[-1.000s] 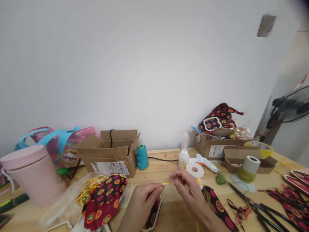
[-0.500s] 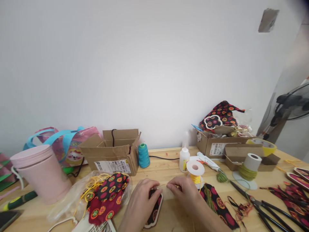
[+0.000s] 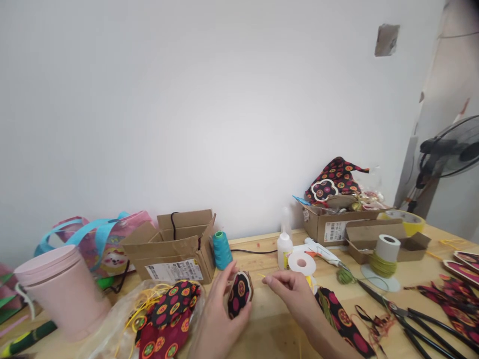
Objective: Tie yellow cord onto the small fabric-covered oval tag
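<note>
My left hand (image 3: 220, 316) is closed round a fabric-covered plaque (image 3: 239, 295), dark with a flower print and a pale edge, tilted up off the table. Fingers lie along its far left side and the thumb along its lower right. To the right, my right hand (image 3: 286, 294) pinches the end of a thin yellow cord (image 3: 261, 275), which points left toward the plaque without touching it. Just behind that hand stands a white spool (image 3: 301, 262), its yellow winding mostly hidden. Printed fabric (image 3: 342, 319) lies beside my right forearm.
Scissors (image 3: 374, 293) and black-handled pliers (image 3: 400, 313) lie at the right. A glue bottle (image 3: 285, 249), teal thread cone (image 3: 222, 251) and cardboard box (image 3: 175, 249) stand behind. A bag with fabric and yellow cord (image 3: 149, 294) lies left, near a pink bucket (image 3: 62, 294).
The plaque has come up from lying low on the table to a tilted position in my left hand. My right hand has drawn slightly back, the cord end now showing. The view has shifted a little.
</note>
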`<state>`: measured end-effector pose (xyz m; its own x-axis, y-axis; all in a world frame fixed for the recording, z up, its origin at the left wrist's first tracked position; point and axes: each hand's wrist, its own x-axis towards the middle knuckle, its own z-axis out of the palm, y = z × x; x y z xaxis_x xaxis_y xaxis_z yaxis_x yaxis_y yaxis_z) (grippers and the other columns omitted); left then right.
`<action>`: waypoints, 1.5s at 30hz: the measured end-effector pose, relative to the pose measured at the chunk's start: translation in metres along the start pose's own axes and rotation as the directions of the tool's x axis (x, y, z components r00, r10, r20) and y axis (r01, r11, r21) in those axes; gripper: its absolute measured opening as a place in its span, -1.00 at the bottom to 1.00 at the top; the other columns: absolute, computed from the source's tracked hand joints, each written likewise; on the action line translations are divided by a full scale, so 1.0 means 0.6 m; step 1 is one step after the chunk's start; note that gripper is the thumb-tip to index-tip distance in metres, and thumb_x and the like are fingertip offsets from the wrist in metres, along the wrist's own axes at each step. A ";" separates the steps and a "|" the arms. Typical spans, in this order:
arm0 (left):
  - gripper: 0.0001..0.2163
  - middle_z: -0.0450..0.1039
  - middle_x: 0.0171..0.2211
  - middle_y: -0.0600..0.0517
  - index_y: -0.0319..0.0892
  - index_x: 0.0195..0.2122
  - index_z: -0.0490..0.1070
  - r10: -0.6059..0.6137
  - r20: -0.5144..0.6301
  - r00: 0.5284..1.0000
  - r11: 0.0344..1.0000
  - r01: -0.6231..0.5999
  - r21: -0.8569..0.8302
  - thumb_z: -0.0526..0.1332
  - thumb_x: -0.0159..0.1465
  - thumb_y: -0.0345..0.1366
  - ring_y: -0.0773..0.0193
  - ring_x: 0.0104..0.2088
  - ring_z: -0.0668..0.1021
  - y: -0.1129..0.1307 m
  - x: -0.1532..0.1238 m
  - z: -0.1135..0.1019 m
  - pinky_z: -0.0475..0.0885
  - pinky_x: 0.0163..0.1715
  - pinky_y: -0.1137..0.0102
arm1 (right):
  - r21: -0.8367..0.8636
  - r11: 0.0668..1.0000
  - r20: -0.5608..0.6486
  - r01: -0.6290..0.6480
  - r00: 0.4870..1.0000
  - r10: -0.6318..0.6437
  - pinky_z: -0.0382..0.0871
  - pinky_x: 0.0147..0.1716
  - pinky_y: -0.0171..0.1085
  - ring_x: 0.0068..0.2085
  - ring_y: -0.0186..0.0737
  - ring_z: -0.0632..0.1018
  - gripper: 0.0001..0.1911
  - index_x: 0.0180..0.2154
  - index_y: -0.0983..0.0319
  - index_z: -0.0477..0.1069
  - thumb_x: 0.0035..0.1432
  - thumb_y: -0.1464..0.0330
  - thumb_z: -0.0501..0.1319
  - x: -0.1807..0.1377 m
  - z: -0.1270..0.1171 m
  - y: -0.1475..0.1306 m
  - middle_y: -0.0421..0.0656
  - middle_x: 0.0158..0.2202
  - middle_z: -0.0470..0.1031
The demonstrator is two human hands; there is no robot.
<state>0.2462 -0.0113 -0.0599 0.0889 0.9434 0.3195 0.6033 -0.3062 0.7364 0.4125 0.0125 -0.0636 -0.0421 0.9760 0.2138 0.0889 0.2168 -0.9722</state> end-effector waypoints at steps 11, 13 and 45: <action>-0.52 0.15 0.05 -0.11 -0.14 0.03 0.10 0.101 -0.096 0.990 0.995 -0.102 -0.007 0.14 0.06 -0.33 0.08 0.08 0.18 0.014 -0.003 0.036 0.09 0.05 0.15 | -0.250 0.946 0.122 0.208 0.976 -0.182 -0.10 -0.62 -0.37 -0.59 -0.41 0.10 -0.63 -0.72 0.29 0.19 0.05 0.29 0.06 -0.014 0.013 0.005 -0.28 -0.68 0.02; -0.45 0.09 0.08 -0.14 -0.18 0.07 0.03 0.022 -0.087 0.996 0.999 -0.025 -0.043 0.17 0.04 -0.28 0.06 0.09 0.16 0.013 -0.003 0.038 0.09 0.04 0.16 | -0.225 0.955 0.132 0.195 0.977 -0.169 -0.08 -0.61 -0.37 -0.58 -0.41 0.11 -0.65 -0.69 0.30 0.23 0.07 0.30 0.04 -0.015 0.013 0.005 -0.27 -0.67 0.05; -0.75 0.45 -0.48 -0.04 -0.22 -0.24 0.41 -0.069 0.538 0.840 -0.068 0.534 -0.843 0.05 0.06 -0.40 0.24 -0.42 0.48 0.018 -0.013 0.024 0.33 -0.37 0.34 | -0.262 0.861 0.081 0.435 0.899 -0.429 0.26 -0.55 -0.34 -0.54 -0.32 0.43 -0.88 -0.33 0.16 0.47 0.04 0.37 0.17 -0.031 0.003 -0.016 -0.17 -0.32 0.52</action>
<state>0.2634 -0.0202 -0.0631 0.4592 0.8824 -0.1027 -0.6615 0.4169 0.6234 0.4106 -0.0077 -0.0585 -0.1567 0.7830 0.6020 0.3193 0.6169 -0.7193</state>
